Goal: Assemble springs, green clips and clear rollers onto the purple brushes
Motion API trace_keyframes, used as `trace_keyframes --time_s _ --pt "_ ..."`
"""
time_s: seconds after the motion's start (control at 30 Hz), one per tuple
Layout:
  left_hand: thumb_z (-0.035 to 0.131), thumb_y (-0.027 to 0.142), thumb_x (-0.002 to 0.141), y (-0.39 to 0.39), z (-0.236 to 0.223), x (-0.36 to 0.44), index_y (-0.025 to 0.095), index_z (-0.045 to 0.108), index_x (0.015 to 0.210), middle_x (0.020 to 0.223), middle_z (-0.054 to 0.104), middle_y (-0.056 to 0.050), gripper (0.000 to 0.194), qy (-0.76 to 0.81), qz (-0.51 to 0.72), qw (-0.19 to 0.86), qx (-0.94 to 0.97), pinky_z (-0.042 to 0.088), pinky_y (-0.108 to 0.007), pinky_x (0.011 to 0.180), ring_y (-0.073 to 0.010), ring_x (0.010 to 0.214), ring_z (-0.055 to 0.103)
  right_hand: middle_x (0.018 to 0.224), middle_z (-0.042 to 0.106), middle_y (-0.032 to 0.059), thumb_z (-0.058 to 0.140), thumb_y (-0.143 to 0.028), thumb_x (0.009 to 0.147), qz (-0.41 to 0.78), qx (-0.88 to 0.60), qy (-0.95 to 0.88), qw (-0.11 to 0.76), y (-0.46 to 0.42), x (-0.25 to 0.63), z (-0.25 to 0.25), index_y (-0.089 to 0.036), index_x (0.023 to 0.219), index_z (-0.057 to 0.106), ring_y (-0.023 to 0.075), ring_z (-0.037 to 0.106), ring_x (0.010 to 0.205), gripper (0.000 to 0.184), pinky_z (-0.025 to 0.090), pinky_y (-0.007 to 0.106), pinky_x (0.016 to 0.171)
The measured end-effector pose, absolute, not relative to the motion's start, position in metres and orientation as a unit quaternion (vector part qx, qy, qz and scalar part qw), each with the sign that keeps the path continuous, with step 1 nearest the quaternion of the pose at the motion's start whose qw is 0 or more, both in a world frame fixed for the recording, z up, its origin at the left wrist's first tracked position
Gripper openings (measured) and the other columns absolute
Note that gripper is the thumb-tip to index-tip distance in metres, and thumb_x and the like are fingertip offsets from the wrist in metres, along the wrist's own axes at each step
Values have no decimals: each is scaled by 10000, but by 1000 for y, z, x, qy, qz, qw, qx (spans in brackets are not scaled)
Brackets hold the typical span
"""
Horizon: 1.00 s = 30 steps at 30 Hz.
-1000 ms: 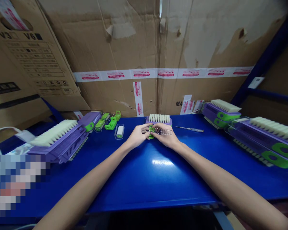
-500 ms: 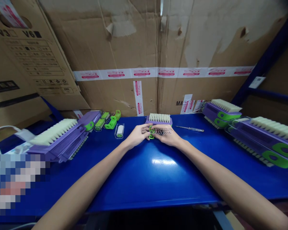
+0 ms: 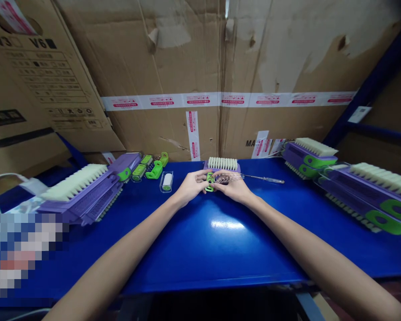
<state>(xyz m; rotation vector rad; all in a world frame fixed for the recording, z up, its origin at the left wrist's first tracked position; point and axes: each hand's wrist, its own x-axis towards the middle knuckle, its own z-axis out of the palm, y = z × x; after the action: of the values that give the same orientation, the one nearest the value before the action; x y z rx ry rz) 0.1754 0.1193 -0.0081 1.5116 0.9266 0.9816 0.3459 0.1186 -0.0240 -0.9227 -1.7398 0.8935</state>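
Near the far middle of the blue table, my left hand (image 3: 191, 186) pinches a small green plastic piece (image 3: 210, 182) with dark holes in it. From the other side my right hand (image 3: 236, 189) grips a thin metal coil spring (image 3: 226, 178), its fingertips against the green piece. Motion smears the coils, and I cannot tell whether the spring is fixed to the piece. Just behind both hands lies a purple brush (image 3: 222, 163) with cream bristles, partly covered by them. A slim screwdriver (image 3: 269, 179) with a clear handle rests right of my right hand.
Purple brushes with cream bristles are stacked at left (image 3: 76, 187) and at right (image 3: 364, 191). Several green parts (image 3: 153, 170) and a clear case (image 3: 167, 182) with a white piece sit left of my hands. Cardboard (image 3: 160, 67) stands behind the blue table (image 3: 200, 249).
The spring has shifted slightly and its coils now look blurred. The green piece has tilted a little between my fingers. Both hands stay in nearly the same place.
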Motion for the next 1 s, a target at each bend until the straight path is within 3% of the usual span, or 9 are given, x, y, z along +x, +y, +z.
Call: trace_keyframes --time_s 0.13,0.3,0.43,0.6,0.77,0.87,1.0 --pt "670 180 669 119 -8 175 70 536 1280 927 695 -120 635 373 387 555 635 456 -224 532 -131 659 605 613 669 13 745 -367 674 400 -367 -713 443 119 349 -23 -184 812 657 175 651 564 246 526 291 567" --pt "693 232 699 119 -5 171 108 557 1271 1073 674 -151 601 368 358 568 643 450 -218 526 -134 701 605 566 629 -10 734 -373 694 362 -377 -726 447 119 348 -24 -200 745 641 166 624 500 203 486 275 500" --pt "690 210 685 119 -3 169 123 567 1265 1063 673 -140 599 354 353 570 652 449 -207 530 -147 759 608 565 615 -16 701 -367 732 330 -378 -741 447 117 347 -24 -204 778 653 159 607 478 176 465 275 498" --pt "683 189 663 115 -3 173 106 574 1254 1022 671 -131 608 363 355 572 644 407 -192 470 -89 621 545 587 631 -17 662 -280 753 303 -386 -752 439 115 344 -24 -206 866 675 147 588 488 136 461 274 530" --pt "691 183 667 114 -4 176 106 564 1265 980 674 -122 616 386 363 570 628 368 -180 412 -70 563 517 676 674 -9 623 -149 729 280 -419 -749 430 112 340 -20 -198 957 668 122 588 502 237 465 246 540" --pt "705 150 653 116 -7 175 114 548 1275 1018 666 -126 642 375 369 593 609 437 -197 469 -89 622 563 652 666 -10 622 -132 721 283 -436 -743 422 113 341 -18 -177 956 655 126 606 509 242 476 240 541" --pt "741 103 595 120 -12 172 95 507 1285 1032 652 -128 729 350 367 623 595 533 -274 616 -151 760 627 622 659 -4 623 -177 739 332 -416 -741 409 116 345 -20 -161 851 641 141 635 543 115 501 247 561"
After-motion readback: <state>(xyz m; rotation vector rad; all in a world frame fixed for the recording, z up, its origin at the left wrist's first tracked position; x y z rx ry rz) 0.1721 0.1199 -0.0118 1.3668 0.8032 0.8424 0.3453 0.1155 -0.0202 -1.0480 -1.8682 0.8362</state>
